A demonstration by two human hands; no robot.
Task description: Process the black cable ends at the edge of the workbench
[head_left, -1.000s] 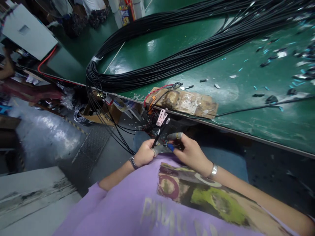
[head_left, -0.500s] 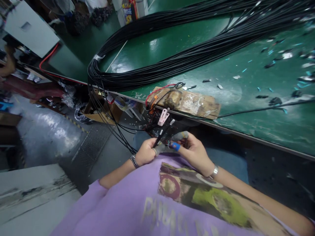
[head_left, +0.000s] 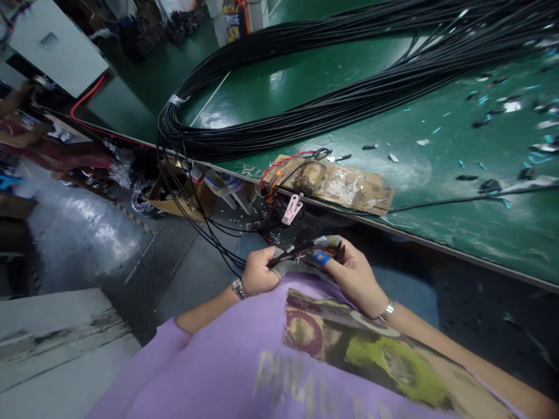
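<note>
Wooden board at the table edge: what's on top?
A brownish lump, with a red wire, a dark wire and something orange at the left end of the wooden board. Covered, so unseen: wood under the lump, tabletop beneath the board.

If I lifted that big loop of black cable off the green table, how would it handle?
Probably heavy: the loop of black cable packs many strands. It would likely sag, since loose lengths droop past the edge of the green table. It may splay, as the only tie I notice is a pale wrap at the left bend.
</note>
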